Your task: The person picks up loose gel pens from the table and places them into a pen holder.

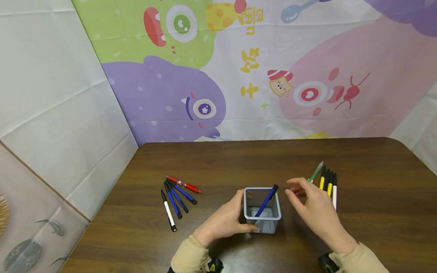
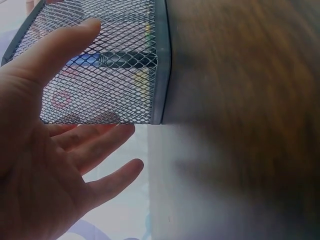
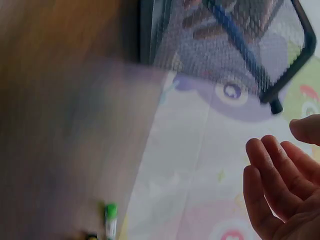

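A square grey mesh pen holder (image 1: 269, 226) stands upright on the table. One blue pen (image 1: 264, 203) with a black end leans inside it, its tip sticking out past the right back rim. My left hand (image 1: 223, 222) grips the holder from the left, thumb on the near wall and the other fingers around the side. In the left wrist view the thumb (image 2: 65, 47) lies across the mesh. To the right of the holder, apart from it, hovers my right hand (image 1: 315, 208); its fingers are loosely bent with nothing between them, as the right wrist view also shows.
On the left of the table (image 1: 129, 242) lie a red pen (image 1: 184, 184), three blue pens (image 1: 178, 200) and a white pen (image 1: 168, 210). Beyond my right hand lie a green pen (image 1: 316, 171), yellow pens (image 1: 322, 182) and a white pen (image 1: 334, 193). A printed cloth (image 1: 252, 113) hangs behind.
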Motion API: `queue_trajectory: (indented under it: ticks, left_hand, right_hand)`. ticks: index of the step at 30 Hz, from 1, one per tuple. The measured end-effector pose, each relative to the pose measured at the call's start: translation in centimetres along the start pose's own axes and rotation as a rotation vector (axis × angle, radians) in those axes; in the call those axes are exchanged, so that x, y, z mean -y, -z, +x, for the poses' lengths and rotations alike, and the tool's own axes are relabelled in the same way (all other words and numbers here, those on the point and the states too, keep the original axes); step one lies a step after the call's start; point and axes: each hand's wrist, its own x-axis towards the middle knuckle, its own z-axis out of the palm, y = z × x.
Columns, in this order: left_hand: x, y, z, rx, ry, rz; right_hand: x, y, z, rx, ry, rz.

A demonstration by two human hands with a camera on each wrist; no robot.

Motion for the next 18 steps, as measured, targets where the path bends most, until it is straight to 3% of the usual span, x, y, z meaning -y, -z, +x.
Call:
queue_trajectory:
  ticks: [7, 18]
  left_hand:
    - [-0.1, -0.1, 0.0, -0.003, -0.011, 0.026]
    - [-0.2, -0.1, -0.2, -0.015, -0.002, 0.082]
  right_hand:
    - [-2.4, 1.7, 0.4, -0.012, -0.059, -0.091]
    - [-6.0, 3.5, 0.2, 0.049, -0.211, -0.182]
